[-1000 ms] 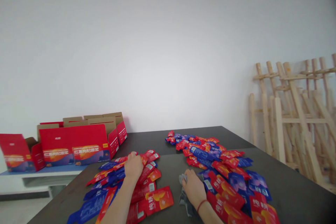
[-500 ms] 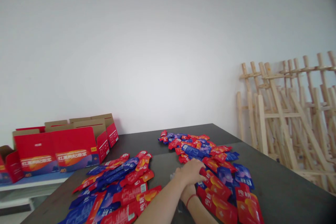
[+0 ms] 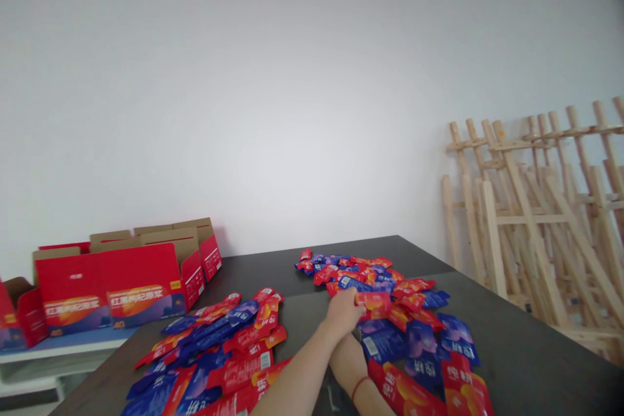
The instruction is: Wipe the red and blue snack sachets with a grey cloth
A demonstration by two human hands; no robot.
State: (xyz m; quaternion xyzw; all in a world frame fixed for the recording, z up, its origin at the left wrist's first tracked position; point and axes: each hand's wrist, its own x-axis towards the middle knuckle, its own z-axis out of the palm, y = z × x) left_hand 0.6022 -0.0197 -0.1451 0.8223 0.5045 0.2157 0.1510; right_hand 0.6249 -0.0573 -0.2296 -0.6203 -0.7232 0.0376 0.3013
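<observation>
Left hand (image 3: pixel 344 312): I have its fingers pinched on the near end of a red sachet (image 3: pixel 374 305), which points off to the right of the fingertips, over the edge of the right pile (image 3: pixel 423 341). Right hand (image 3: pixel 347 359): crossed beneath the left wrist, red cord (image 3: pixel 359 386) at its own wrist; its fingers are hidden from me, so I cannot tell whether they grip anything. More red and blue sachets run away beyond the left fingers. Well left of them, the left pile (image 3: pixel 238 344) on the dark table (image 3: pixel 306 312); farther left, red cartons (image 3: pixel 141 283), flaps up. Far right of the fingers, wooden frames (image 3: pixel 529 224) against the wall.
</observation>
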